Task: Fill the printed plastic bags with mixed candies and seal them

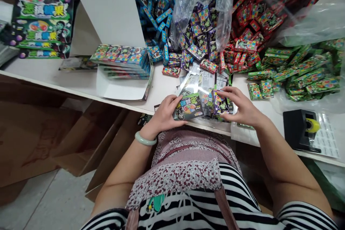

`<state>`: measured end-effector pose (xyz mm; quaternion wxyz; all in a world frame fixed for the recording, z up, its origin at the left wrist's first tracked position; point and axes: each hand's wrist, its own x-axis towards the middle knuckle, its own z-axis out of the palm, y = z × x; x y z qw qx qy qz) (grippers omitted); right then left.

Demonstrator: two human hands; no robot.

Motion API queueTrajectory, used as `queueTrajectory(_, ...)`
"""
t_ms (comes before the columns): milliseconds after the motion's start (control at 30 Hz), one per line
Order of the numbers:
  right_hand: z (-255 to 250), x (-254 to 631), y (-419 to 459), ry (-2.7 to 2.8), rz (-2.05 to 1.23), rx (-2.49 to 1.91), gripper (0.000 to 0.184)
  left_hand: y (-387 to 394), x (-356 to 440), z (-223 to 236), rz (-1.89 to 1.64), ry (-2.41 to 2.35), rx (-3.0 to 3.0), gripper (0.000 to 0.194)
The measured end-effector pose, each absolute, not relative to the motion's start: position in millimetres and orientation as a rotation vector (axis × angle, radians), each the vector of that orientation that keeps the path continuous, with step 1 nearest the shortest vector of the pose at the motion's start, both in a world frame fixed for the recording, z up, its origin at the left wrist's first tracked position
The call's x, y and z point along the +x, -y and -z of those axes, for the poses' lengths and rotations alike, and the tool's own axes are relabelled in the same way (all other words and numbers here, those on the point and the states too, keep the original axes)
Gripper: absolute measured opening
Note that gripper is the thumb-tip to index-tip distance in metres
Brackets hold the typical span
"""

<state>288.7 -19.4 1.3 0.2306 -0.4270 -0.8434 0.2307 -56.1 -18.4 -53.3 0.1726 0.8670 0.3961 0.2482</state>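
My left hand (165, 115), with a pale green bangle at the wrist, grips a flat dark green printed candy packet (190, 106) by its left end. My right hand (244, 107) holds a small purple candy box (220, 104) between thumb and fingers, just right of that packet. Beneath both lie printed sleeves in clear plastic (207, 79), near the table's front edge. Small purple boxes (202, 39) spill from a clear bag beyond my hands, and a few red boxes (208, 65) lie close by.
Piles of blue boxes (159, 14), red boxes (246, 45) and green boxes (304, 70) line the back. At left, an open white tray (121, 88) holds rows of boxes beside green display cartons (43, 18). A black tape dispenser (295, 129) stands at right. Cardboard cartons (35, 136) sit below.
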Motion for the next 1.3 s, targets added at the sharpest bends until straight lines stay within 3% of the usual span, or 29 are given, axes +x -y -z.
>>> queueTrajectory(367,-45.3,279.1,20.8,2.61,-0.667,-0.896,0.068,17.8,-57.5,54.7,-0.709,-1.107,2.498,0.101)
queueTrajectory(933,-42.8,259.4,16.5,2.787,-0.422,-1.038,0.058,24.3,-39.6,53.9,-0.76,-0.962,2.447,0.107)
queueTrajectory(1167,-18.0,246.7,14.2,2.505,-0.489,-1.034,0.092,21.9,-41.4,52.1,-0.808,-1.009,2.434,0.105)
queueTrajectory(1233,-10.8,240.1,13.9,2.424,-0.468,-1.051,0.084,21.2,-44.8,51.7,-0.827,-1.081,2.411,0.103)
queueTrajectory(1300,-5.8,233.4,15.4,2.421,-0.49,-1.061,0.066,20.8,-47.1,52.4,-0.841,-1.129,2.398,0.103)
